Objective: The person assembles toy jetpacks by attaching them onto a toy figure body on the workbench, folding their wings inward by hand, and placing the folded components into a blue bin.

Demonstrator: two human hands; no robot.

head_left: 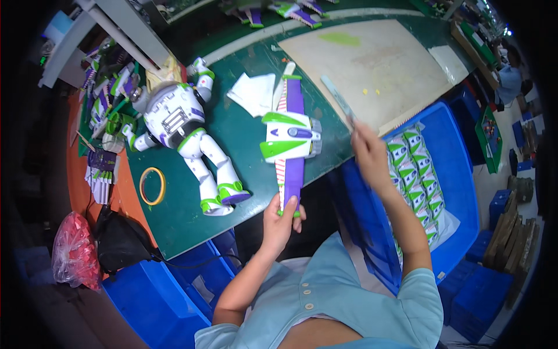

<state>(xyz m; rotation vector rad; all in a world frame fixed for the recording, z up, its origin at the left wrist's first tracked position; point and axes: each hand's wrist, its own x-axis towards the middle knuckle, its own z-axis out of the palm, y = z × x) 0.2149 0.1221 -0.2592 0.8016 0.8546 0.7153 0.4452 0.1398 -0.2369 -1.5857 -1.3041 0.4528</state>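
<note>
My left hand (pixel 279 227) is closed around the near wing tip of a toy wing pack (pixel 292 134). The pack has a white and green middle and purple wings with red-and-white striped edges, and it reaches out over the table. My right hand (pixel 370 152) is at the near edge of a beige board, its fingers closed on the near end of a thin grey blade-like tool (pixel 335 95). The tool's far end points away over the board. A headless-looking white toy space figure (pixel 174 113) lies left of the pack; its head end is hard to make out.
On the green table (pixel 226 136) are a tape roll (pixel 142 187), white paper (pixel 253 93) and the beige board (pixel 401 64). A blue bin (pixel 465 203) at right holds several green-and-white toy parts (pixel 415 174). Toy parts (pixel 107 104) crowd the left; red-filled bag (pixel 75 250) below.
</note>
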